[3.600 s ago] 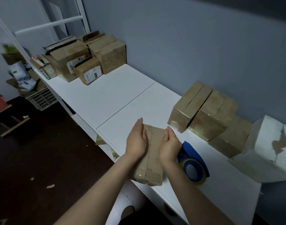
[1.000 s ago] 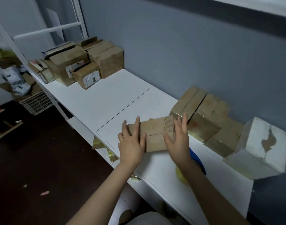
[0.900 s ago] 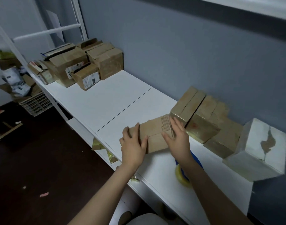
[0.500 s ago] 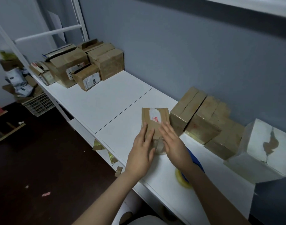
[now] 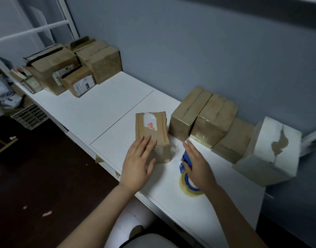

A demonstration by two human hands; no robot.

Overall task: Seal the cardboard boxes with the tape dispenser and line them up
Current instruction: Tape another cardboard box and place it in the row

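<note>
Cardboard box (image 5: 151,129) lies flat on the white bench (image 5: 107,108), near the middle of its length and toward the near edge. Its top carries a clear tape strip and a white label with red marks. It sits just left of a row of sealed boxes (image 5: 203,119) lined against the far wall; whether it touches the closest of them cannot be determined.

Left hand (image 5: 138,161): fingers straight and slightly spread, laid flat on the near end of the box top, palm overhanging the near face. It grips nothing.

Right hand (image 5: 198,165): fingers extended, lying over the tape dispenser (image 5: 186,176); no curl around it is visible.

Tape dispenser: blue body with a yellowish clear roll, resting on the bench just to the near right of the box and apart from it.

Row along the wall: three brown boxes side by side, then a white box (image 5: 271,153) with a torn patch at the right end.

Far left end of the bench: a pile of unsealed boxes (image 5: 73,68), several with shipping labels. A slatted crate (image 5: 28,115) stands on the floor beyond it.
</note>
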